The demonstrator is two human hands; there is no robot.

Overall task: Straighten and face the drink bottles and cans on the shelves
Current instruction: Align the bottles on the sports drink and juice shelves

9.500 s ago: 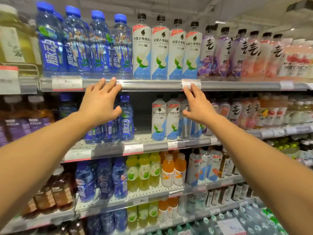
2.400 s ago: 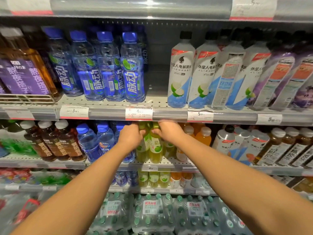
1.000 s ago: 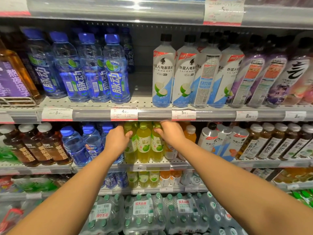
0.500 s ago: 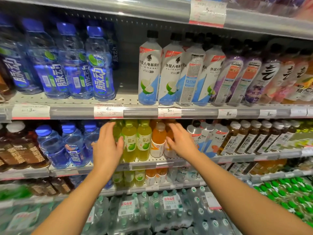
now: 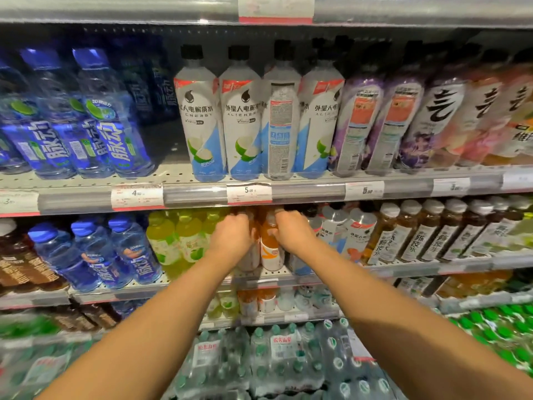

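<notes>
Both my hands reach into the second visible shelf, at the orange drink bottles (image 5: pixel 269 249). My left hand (image 5: pixel 232 241) curls round one orange bottle, mostly hiding it. My right hand (image 5: pixel 291 233) grips the neighbouring orange bottle near its shoulder; its white and orange label shows below my fingers. Yellow-green bottles (image 5: pixel 176 243) stand just left of my left hand. On the shelf above, a row of white and blue bottles (image 5: pixel 202 125) stands upright; one of them (image 5: pixel 281 125) shows its back label.
Blue water bottles (image 5: pixel 95 255) stand left on the same shelf, brown tea bottles (image 5: pixel 427 235) on the right. The shelf rail (image 5: pixel 311 192) with price tags runs just above my hands. Shrink-wrapped water packs (image 5: pixel 277 356) lie at the bottom.
Both hands moved right from the yellow-green bottles to the orange bottles and closed round them. The view shifted right and closer to the shelf.
</notes>
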